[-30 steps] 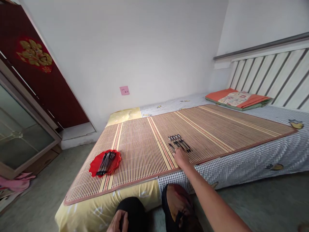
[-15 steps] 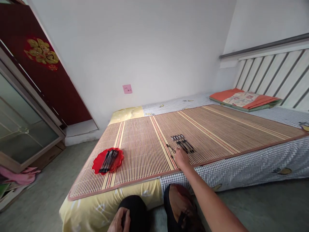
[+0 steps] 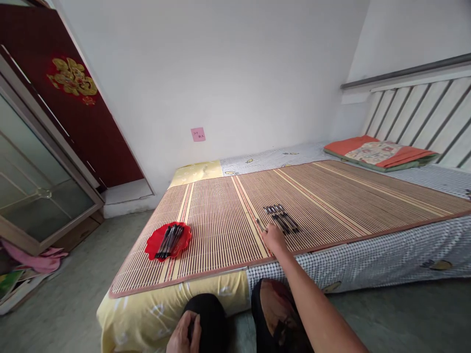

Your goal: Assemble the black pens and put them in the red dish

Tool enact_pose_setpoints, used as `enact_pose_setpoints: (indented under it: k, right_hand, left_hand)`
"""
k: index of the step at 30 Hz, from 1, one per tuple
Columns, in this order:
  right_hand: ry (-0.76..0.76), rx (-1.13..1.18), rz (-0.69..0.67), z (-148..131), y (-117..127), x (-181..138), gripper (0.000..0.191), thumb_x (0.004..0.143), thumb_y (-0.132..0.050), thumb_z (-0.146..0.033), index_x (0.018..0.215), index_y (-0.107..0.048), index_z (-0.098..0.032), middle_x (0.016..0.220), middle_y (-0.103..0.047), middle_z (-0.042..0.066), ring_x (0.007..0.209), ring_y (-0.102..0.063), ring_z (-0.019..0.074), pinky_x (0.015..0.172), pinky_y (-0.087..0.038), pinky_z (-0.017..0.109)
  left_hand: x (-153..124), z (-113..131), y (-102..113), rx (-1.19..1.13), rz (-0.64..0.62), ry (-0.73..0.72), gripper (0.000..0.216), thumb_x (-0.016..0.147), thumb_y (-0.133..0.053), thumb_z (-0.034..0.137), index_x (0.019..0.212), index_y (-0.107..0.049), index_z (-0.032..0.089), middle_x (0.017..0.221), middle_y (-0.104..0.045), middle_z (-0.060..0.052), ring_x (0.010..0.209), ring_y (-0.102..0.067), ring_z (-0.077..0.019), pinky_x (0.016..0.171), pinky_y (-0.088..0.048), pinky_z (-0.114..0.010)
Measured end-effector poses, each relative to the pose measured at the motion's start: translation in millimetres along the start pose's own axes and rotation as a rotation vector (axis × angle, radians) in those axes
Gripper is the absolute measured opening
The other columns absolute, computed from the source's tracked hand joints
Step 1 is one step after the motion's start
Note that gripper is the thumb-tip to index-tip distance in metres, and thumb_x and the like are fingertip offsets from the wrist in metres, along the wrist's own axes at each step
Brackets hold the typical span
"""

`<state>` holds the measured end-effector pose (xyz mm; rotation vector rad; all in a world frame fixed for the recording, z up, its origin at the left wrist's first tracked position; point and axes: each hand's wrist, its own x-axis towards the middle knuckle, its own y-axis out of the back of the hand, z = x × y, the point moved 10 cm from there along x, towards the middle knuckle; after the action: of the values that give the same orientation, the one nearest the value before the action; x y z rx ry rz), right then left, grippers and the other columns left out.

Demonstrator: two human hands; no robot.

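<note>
My right hand (image 3: 275, 238) reaches onto the striped bamboo mat (image 3: 221, 215) with its fingers closed on one dark pen (image 3: 260, 225), pulled a little apart from the others. Just beyond its fingertips lies a loose row of several dark pens (image 3: 282, 218). My left hand (image 3: 185, 334) rests on my dark-clad knee at the bottom edge, fingers curled on the fabric and holding nothing. A red flower-shaped plate (image 3: 155, 249) at the mat's left front holds several more pens (image 3: 170, 240).
The mat covers a low bed with a yellow sheet (image 3: 158, 309) and checked sheet (image 3: 368, 260). A folded orange cushion (image 3: 379, 153) lies at the far right by a slatted headboard. A glass cabinet (image 3: 33, 186) stands left, with pink cloth (image 3: 39, 257) on the floor.
The view has shifted slightly left and closer. My right hand has drawn one pen a little away from the row. My left hand stays on the knee.
</note>
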<state>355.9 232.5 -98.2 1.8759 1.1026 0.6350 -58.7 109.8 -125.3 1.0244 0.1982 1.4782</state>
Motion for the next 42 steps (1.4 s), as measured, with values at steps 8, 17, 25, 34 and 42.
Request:
enact_pose_setpoints:
  k: [8, 17, 25, 34, 42]
  right_hand:
    - [0.012, 0.038, -0.026, -12, -17, 8, 0.020, 0.089, -0.061, -0.012, 0.106, -0.072, -0.010, 0.110, -0.074, 0.018, 0.097, -0.071, 0.0230, 0.071, -0.044, 0.026]
    - [0.141, 0.358, 0.014, -37, -11, -12, 0.011, 0.080, -0.060, -0.012, 0.083, -0.071, -0.014, 0.091, -0.076, 0.013, 0.090, -0.071, 0.0232, 0.081, -0.049, 0.030]
    - [0.342, 0.820, -0.178, -95, -13, -102, 0.022, 0.079, -0.064, -0.040, 0.079, -0.063, -0.018, 0.071, -0.069, 0.003, 0.067, -0.067, 0.0193, 0.061, -0.051, 0.028]
    - [0.423, 1.000, -0.383, -126, 8, -190, 0.025, 0.084, -0.070, -0.042, 0.081, -0.061, -0.019, 0.071, -0.061, -0.001, 0.063, -0.056, 0.0135, 0.057, -0.045, 0.024]
    - [0.491, 0.947, -0.417, -134, 40, -213, 0.016, 0.089, -0.065, -0.034, 0.090, -0.068, -0.018, 0.081, -0.066, 0.002, 0.073, -0.062, 0.0164, 0.067, -0.051, 0.027]
  left_hand:
    - [0, 3, 1, -0.026, 0.016, -0.019, 0.028, 0.097, -0.053, 0.042, 0.079, -0.066, 0.024, 0.069, -0.071, -0.001, 0.062, -0.072, -0.0183, 0.063, -0.058, -0.022]
    - [-2, 3, 0, -0.055, 0.013, 0.059, 0.039, 0.096, -0.051, 0.052, 0.074, -0.065, 0.023, 0.071, -0.071, -0.003, 0.063, -0.070, -0.0192, 0.060, -0.056, -0.024]
    - [39, 64, -34, -0.738, -0.229, 0.436, 0.067, 0.088, -0.057, 0.069, 0.126, -0.065, 0.014, 0.094, -0.072, -0.011, 0.071, -0.066, -0.0200, 0.055, -0.052, -0.027]
    - [57, 129, -50, -1.253, -0.309, 0.598, 0.064, 0.081, -0.077, 0.056, 0.127, -0.066, 0.012, 0.100, -0.074, -0.014, 0.067, -0.066, -0.0145, 0.061, -0.054, -0.025]
    - [50, 144, -9, -1.069, -0.179, 0.408, 0.048, 0.088, -0.070, 0.054, 0.113, -0.071, 0.014, 0.093, -0.073, -0.007, 0.065, -0.061, -0.0124, 0.058, -0.052, -0.022]
